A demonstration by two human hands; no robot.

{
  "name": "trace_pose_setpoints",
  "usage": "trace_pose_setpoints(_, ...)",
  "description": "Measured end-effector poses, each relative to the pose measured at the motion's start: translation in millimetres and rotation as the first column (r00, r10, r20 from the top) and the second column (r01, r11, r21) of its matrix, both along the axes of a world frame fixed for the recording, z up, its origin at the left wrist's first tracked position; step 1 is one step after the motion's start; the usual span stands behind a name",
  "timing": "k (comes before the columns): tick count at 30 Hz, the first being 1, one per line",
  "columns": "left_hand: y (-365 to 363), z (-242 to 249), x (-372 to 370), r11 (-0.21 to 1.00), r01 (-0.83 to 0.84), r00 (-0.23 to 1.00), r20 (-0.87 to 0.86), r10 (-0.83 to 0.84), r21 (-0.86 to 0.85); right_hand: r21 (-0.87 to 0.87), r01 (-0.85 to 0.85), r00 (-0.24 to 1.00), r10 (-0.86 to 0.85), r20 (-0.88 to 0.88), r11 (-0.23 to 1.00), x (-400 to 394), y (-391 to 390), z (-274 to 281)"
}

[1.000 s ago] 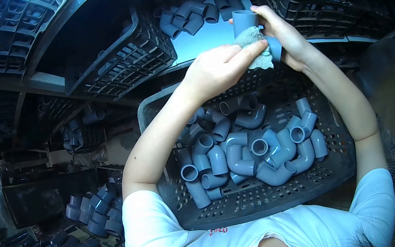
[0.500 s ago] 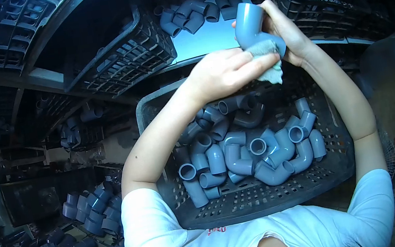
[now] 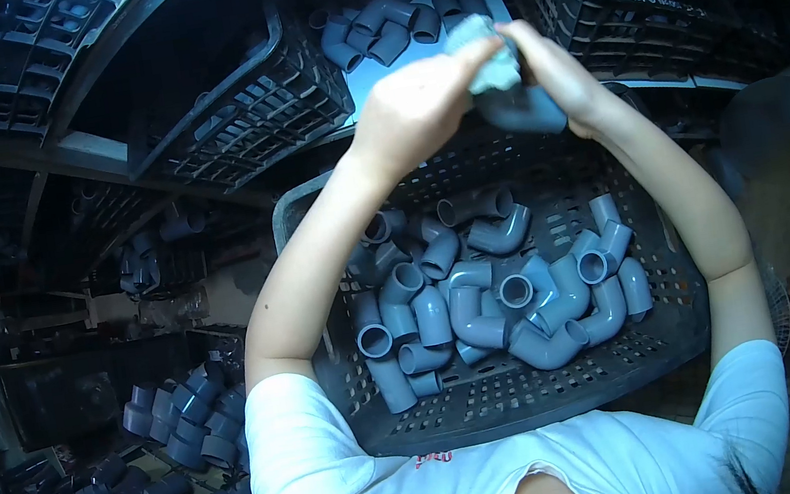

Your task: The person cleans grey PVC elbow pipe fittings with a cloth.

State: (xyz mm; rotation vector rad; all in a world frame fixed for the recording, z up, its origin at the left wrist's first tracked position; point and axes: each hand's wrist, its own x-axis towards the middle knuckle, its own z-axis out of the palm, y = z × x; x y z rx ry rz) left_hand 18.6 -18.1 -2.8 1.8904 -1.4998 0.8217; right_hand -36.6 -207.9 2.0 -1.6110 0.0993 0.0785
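Observation:
Both hands are raised above a dark plastic crate (image 3: 498,404) that holds several grey pipe elbows (image 3: 483,300). My right hand (image 3: 557,72) grips one grey pipe elbow (image 3: 526,112) from the right side. My left hand (image 3: 411,108) holds a pale cloth (image 3: 490,62) and presses it over the top of that elbow, so most of the fitting is hidden.
Behind the hands a light surface (image 3: 372,83) carries more grey elbows (image 3: 389,20). Empty dark crates (image 3: 245,116) stand at upper left and upper right (image 3: 656,18). A large heap of elbows (image 3: 156,483) lies on the floor at lower left.
My left hand has slid the cloth from the elbow's lower side up over its top end. The elbow has turned in my right hand and both hands sit slightly higher.

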Motion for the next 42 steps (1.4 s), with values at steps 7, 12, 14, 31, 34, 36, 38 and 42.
trace_pose_setpoints(7, -3, -11, -9, 0.99, 0.118, 0.992, -0.047, -0.114, 0.074, 0.078, 0.107, 0.994, -0.108, 0.004, 0.991, 4, -10, -6)
trace_pose_setpoints(12, -2, -1, 1, 0.994, 0.105, 0.988, -0.115, -0.106, -0.02, 0.095, 0.009, 0.998, -0.003, -0.06, 0.995, -3, 1, -1)
trace_pose_setpoints(14, 1, -2, 7, 0.992, 0.111, 0.975, -0.185, -0.121, -0.065, 0.083, 0.019, 0.996, -0.011, -0.093, 0.996, -7, 11, 6)
trace_pose_setpoints(31, -6, -10, -17, 0.989, 0.134, 0.99, 0.027, -0.136, 0.061, 0.253, 0.16, 0.986, -0.145, -0.078, 0.954, -1, 1, 6)
trace_pose_setpoints(34, -15, -19, -23, 0.978, 0.167, 0.975, 0.129, -0.183, 0.127, 0.333, 0.152, 0.988, -0.136, -0.072, 0.93, -2, 7, 10)
trace_pose_setpoints(36, -14, -18, -13, 0.99, 0.143, 0.982, 0.124, -0.143, 0.005, 0.475, 0.022, 0.999, 0.004, -0.054, 0.88, -2, 6, 9)
trace_pose_setpoints(38, -8, -10, -6, 0.999, -0.023, 1.0, 0.012, 0.024, -0.039, 0.396, 0.189, 0.982, -0.163, -0.098, 0.898, -6, 11, 16)
trace_pose_setpoints(42, -12, -21, -14, 0.996, 0.049, 0.999, -0.021, -0.051, -0.076, 0.505, 0.152, 0.988, -0.127, -0.084, 0.85, -6, 9, 13)
